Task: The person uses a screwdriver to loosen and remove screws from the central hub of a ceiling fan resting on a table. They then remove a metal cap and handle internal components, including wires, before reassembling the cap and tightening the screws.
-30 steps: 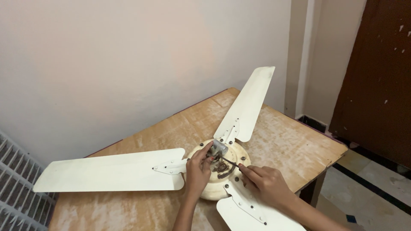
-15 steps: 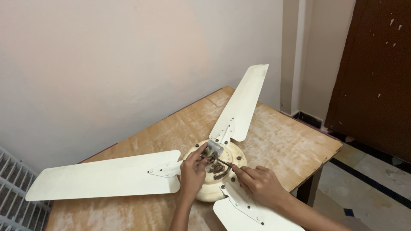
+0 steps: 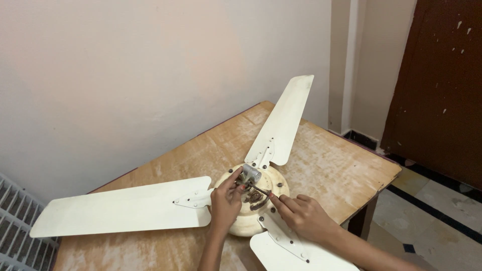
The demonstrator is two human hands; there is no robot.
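**Two hands at the hub of a ceiling fan lying on a wooden worktop**

Head view, looking down: a cream ceiling fan (image 3: pixel 251 211) lies flat on a worn, light-brown wooden worktop (image 3: pixel 331 165) set in the corner of a room. Three long cream blades spread from a round motor housing: one points left (image 3: pixel 120 207), one points up and right towards the wall (image 3: pixel 285 120), and one runs towards the lower edge of the picture (image 3: pixel 296 251). Each blade joins the housing by a pale metal bracket with small screws. At the centre of the housing stands a short grey metal shaft (image 3: pixel 250 174) with brownish wiring around it.

The left hand (image 3: pixel 226 203) rests on the housing, its fingers (image 3: pixel 235 181) curled closed around the parts just beside the shaft. The right hand (image 3: pixel 304 216) lies over the near blade's bracket, its fingers pinched shut on a thin dark tool (image 3: pixel 260 190) whose tip reaches into the wiring at the hub; what kind of tool cannot be told.

Behind is a plain pale wall (image 3: pixel 150 75). A dark brown door (image 3: pixel 442 85) stands at right, a tiled floor (image 3: pixel 442 206) below it, and a white grille (image 3: pixel 17 221) at lower left.
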